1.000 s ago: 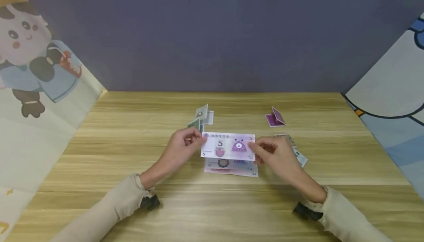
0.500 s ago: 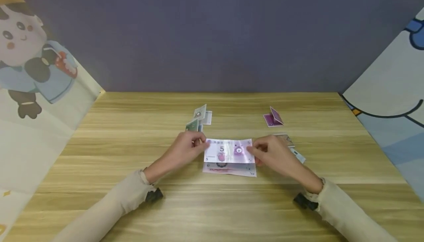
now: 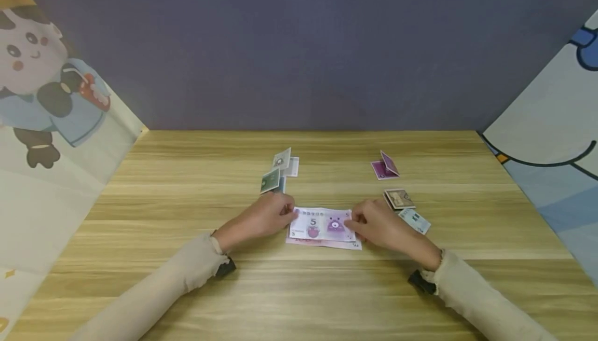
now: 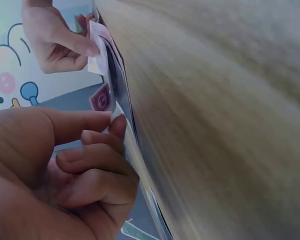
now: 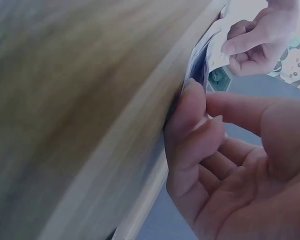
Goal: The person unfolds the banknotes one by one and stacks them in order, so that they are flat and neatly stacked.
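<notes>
A pale purple play banknote [image 3: 322, 224] printed with a 5 and a one-eyed monster is held between my two hands. My left hand [image 3: 263, 219] pinches its left end between thumb and forefinger. At the right end, thumb and fingers of my right hand [image 3: 380, 229] pinch it too. Under it lies a pinkish banknote [image 3: 327, 245], of which only the lower and right edges show in the head view. In the left wrist view the held banknote [image 4: 101, 47] is close over the tabletop, with a narrow gap beneath it.
Folded grey-white [image 3: 282, 160] and green [image 3: 270, 180] banknotes stand at the back left on the wooden table [image 3: 210, 159]. A folded dark purple banknote [image 3: 386, 167] is at the back right. Brown [image 3: 399, 199] and pale blue [image 3: 415, 220] banknotes lie beyond my right hand.
Both hands have moved down and nearer with the purple banknote. It now covers most of the pinkish one. The brown and pale blue banknotes show more fully.
</notes>
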Motion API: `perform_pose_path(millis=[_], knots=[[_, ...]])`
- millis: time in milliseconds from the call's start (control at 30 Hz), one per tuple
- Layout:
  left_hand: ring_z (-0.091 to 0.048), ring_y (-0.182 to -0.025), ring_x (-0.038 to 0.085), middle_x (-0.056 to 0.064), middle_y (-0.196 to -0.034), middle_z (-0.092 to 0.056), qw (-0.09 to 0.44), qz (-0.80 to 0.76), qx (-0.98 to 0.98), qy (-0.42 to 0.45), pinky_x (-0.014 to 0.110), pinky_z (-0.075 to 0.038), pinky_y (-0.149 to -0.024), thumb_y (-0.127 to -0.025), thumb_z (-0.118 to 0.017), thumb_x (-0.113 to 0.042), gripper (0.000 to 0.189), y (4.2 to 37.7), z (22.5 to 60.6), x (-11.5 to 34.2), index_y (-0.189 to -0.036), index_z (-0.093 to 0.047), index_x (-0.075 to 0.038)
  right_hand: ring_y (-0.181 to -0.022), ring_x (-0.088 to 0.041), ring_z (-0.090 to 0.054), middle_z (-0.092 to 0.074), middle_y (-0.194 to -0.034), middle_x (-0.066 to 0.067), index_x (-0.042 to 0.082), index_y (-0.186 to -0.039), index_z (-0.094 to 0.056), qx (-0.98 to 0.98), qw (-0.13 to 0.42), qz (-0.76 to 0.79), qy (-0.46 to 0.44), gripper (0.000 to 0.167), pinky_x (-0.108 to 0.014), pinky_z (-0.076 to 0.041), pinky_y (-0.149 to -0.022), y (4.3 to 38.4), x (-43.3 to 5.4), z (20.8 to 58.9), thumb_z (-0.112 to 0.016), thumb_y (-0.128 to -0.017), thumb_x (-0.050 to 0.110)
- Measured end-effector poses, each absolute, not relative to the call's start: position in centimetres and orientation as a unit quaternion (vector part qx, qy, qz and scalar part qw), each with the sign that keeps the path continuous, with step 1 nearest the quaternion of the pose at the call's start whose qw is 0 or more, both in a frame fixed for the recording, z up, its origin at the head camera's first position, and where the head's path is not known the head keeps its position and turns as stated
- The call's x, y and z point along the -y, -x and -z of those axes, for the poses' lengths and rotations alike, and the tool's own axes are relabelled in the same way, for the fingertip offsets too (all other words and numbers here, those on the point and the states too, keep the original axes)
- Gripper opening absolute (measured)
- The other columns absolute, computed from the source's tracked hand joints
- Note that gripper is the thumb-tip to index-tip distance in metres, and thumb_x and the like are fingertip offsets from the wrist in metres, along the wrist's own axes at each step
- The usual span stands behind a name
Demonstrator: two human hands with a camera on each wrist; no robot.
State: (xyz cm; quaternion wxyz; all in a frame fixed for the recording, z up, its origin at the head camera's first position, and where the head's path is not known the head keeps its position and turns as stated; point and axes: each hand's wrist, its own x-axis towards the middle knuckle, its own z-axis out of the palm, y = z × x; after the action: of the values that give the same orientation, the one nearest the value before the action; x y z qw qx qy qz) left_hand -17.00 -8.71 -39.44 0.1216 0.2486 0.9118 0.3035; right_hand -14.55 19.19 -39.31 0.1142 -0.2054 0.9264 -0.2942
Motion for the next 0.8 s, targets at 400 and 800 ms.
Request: perform_pose_path(millis=[400,800], knots=[[-0.042,-0.055,0.01,-0.001,-0.063,-0.047,0.118,-0.249,-0.922,-0.272,0.023,-0.035,-0.048,-0.097,-0.063,-0.016,0.029,16.9,39.3,8.4,-0.07,-0.054,-0.013,-0.047,-0.008,-0.038,-0.044,-0.054,0.004,0.016,-0.061,-0.052,-0.956,0.091,0.22,0.172,0.039,-0.023,-0.031,-0.044,14.3,-18.5,39.1,-0.07,-0.094,0.024],[-0.055,-0.086,0.012,0.0,-0.097,-0.059,0.054,-0.199,-0.911,-0.358,0.026,-0.052,-0.074,-0.085,-0.077,-0.012,0.018,15.4,39.3,8.2,-0.099,-0.065,-0.011,-0.119,-0.03,-0.055,-0.061,-0.125,-0.01,0.011,-0.115,-0.07,-0.942,-0.01,0.148,0.3,0.026,-0.051,-0.05,-0.095,13.9,-18.2,39.4,-0.074,-0.091,0.019]])
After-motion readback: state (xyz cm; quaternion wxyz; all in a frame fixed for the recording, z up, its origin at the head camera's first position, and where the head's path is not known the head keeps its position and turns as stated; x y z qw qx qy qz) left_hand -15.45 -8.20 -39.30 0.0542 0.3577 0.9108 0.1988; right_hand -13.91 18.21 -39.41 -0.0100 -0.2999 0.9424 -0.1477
